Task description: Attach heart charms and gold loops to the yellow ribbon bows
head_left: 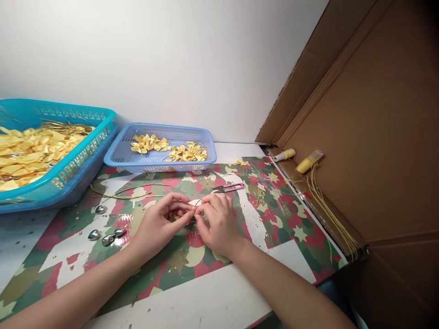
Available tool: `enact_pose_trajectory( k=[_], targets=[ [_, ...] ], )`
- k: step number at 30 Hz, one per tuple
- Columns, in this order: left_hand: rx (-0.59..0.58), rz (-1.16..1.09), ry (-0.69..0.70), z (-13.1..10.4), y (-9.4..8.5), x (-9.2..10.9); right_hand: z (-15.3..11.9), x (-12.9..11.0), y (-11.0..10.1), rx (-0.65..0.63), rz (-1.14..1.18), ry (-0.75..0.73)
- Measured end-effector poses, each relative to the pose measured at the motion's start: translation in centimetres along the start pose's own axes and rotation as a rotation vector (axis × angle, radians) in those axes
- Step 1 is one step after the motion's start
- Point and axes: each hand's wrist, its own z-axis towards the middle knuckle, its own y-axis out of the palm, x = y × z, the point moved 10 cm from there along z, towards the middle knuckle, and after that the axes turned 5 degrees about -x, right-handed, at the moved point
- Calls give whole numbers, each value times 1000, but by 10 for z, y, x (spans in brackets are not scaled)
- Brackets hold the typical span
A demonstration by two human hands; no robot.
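Ribbon piece point(195, 202), seemingly a bow, sits pinched between our left hand point(161, 224) and right hand point(217, 224) at frame centre, unfinished, few finished bows point(169, 148) in the small blue basket point(116, 157) above.

Teal basket point(85, 151) heaped with pale yellow ribbon point(27, 153); light blue tray point(118, 157) with yellow bows point(168, 148); mat point(274, 214) patterned in red, green and white, with gold stars; pink-handled snips point(229, 188); silver hearts point(106, 235) on the mat; brown cardboard point(370, 137) at right, yellow spools point(297, 160) and yellow cords point(329, 210) along it; white wall point(171, 59) behind; white table point(206, 304) under the mat
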Motion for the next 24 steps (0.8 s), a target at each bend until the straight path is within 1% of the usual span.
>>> enact_pose_trajectory(
  k=[4, 7, 12, 15, 18, 21, 24],
  targets=[
    [44, 278, 100, -3, -1, 16, 1, 6, 9, -89, 22, 43],
    [44, 368, 134, -3, 0, 22, 1, 9, 10, -103, 66, 68],
    [42, 392, 141, -3, 1, 23, 3, 17, 5, -69, 204, 140],
    [-3, 363, 141, -2, 4, 22, 4, 26, 3, -57, 313, 212],
    [-69, 318, 137, -1, 10, 21, 6, 29, 8, -127, 351, 226],
    [-85, 291, 148, -1, 10, 22, 8, 29, 13, -220, 349, 209],
    [-102, 287, 171, -1, 11, 22, 8, 30, 15, -270, 353, 189]
  ],
)
